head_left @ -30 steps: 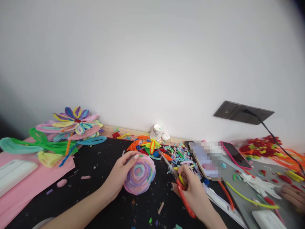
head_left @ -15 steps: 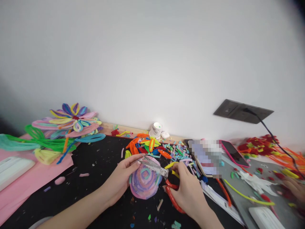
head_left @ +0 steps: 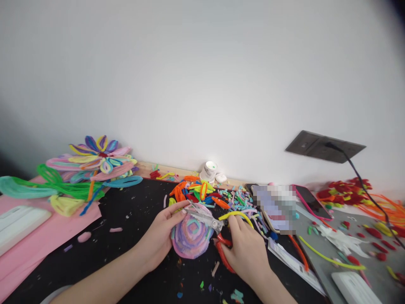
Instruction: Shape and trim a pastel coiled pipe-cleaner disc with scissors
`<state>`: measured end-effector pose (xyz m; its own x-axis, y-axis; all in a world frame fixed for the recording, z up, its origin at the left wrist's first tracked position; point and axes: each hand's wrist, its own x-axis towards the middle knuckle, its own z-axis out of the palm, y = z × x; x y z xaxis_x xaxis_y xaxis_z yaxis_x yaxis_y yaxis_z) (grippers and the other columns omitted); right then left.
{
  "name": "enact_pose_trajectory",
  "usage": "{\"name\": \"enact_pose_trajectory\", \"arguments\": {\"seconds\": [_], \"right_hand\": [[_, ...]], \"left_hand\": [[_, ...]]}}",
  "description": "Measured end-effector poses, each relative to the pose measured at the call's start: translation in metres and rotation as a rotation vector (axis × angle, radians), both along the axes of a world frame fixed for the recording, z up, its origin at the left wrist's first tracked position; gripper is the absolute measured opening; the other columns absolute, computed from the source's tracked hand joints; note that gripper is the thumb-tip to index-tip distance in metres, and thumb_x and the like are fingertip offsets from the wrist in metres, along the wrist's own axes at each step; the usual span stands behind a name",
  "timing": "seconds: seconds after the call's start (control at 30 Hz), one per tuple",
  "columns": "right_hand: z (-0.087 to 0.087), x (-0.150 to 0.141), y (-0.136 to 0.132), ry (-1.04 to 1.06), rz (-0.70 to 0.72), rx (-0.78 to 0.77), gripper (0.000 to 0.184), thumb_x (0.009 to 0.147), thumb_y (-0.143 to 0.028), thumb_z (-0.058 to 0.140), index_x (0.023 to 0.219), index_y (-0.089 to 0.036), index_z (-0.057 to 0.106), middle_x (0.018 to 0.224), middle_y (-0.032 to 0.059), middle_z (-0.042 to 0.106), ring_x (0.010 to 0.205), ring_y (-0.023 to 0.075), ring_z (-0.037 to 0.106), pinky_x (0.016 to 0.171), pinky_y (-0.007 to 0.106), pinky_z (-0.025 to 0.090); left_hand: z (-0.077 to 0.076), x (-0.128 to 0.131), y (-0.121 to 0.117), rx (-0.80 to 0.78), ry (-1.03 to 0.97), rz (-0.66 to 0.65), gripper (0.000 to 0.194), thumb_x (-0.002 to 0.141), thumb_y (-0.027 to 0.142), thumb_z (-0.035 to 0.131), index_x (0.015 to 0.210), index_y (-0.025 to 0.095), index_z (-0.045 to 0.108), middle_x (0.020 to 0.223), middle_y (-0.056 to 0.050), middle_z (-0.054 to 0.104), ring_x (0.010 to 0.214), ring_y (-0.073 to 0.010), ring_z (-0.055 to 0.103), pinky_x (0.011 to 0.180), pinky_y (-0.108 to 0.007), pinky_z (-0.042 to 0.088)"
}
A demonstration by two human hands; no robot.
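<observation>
Between the thumb and fingers of my left hand (head_left: 166, 230) is the upper left edge of a round disc (head_left: 191, 240) of coiled pastel pipe cleaners, in pink, purple and blue. My right hand (head_left: 245, 245) grips the red handles of a pair of scissors (head_left: 215, 223). Its metal blades lie across the top of the disc and point left, their tips close to my left fingertips. A yellow pipe cleaner (head_left: 243, 216) curves just above my right knuckles. Behind the disc is a heap of orange, yellow and red pipe-cleaner loops (head_left: 202, 190).
Small cut pieces (head_left: 238, 198) are scattered over the black mat (head_left: 126, 257). A pipe-cleaner flower (head_left: 103, 156) sits back left, beside pink paper (head_left: 76, 226). A small white cup (head_left: 209, 171) stands by the wall. Phones (head_left: 311, 202) lie to the right, near a corded wall socket (head_left: 325, 146).
The scissor handles have come closer together as my right hand shifted slightly. Another person's hand at the far right has left the view. The view has moved a little.
</observation>
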<state>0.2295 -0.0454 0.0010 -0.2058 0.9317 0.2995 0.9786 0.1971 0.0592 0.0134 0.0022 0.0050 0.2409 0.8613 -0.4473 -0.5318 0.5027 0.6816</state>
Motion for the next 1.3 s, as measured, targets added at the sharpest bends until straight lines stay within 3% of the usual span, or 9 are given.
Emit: {"name": "enact_pose_trajectory", "arguments": {"seconds": [0.33,0.57,0.87,1.3], "right_hand": [[-0.006,-0.012,0.0,-0.043,-0.047,-0.047,0.023,0.079,-0.034,0.059,0.09,-0.018,0.047,0.085,0.008,0.059,0.074,0.0268,0.062,0.062,0.033,0.043],[0.011,-0.023,-0.003,-0.068,-0.113,-0.2,0.024,0.084,-0.035,0.059,0.096,-0.016,0.048,0.088,0.0074,0.061,0.075,0.0245,0.065,0.058,0.029,0.042],[0.031,-0.031,0.002,-0.131,-0.134,-0.299,0.029,0.088,-0.04,0.058,0.099,-0.014,0.053,0.089,0.0099,0.062,0.073,0.0259,0.068,0.055,0.029,0.044],[0.039,-0.046,-0.002,-0.186,-0.15,-0.341,0.037,0.088,-0.046,0.057,0.095,-0.01,0.056,0.084,0.0141,0.063,0.07,0.027,0.068,0.055,0.03,0.05]], "left_hand": [[0.0,0.001,-0.003,0.021,-0.045,0.064,0.031,0.079,0.012,0.067,0.11,0.016,0.066,0.102,-0.008,0.074,0.082,-0.0169,0.07,0.075,-0.026,0.056],[0.005,0.003,-0.003,0.051,-0.058,0.044,0.023,0.083,0.011,0.062,0.105,0.015,0.069,0.097,-0.008,0.075,0.08,-0.0148,0.07,0.073,-0.022,0.055],[-0.003,0.003,0.0,0.126,-0.09,-0.017,0.025,0.082,0.014,0.066,0.107,0.014,0.07,0.097,-0.009,0.076,0.08,-0.0165,0.071,0.074,-0.024,0.055],[-0.002,0.001,0.002,0.104,-0.098,0.037,0.024,0.082,0.007,0.064,0.104,0.013,0.07,0.09,-0.008,0.076,0.074,-0.0137,0.07,0.07,-0.021,0.056]]}}
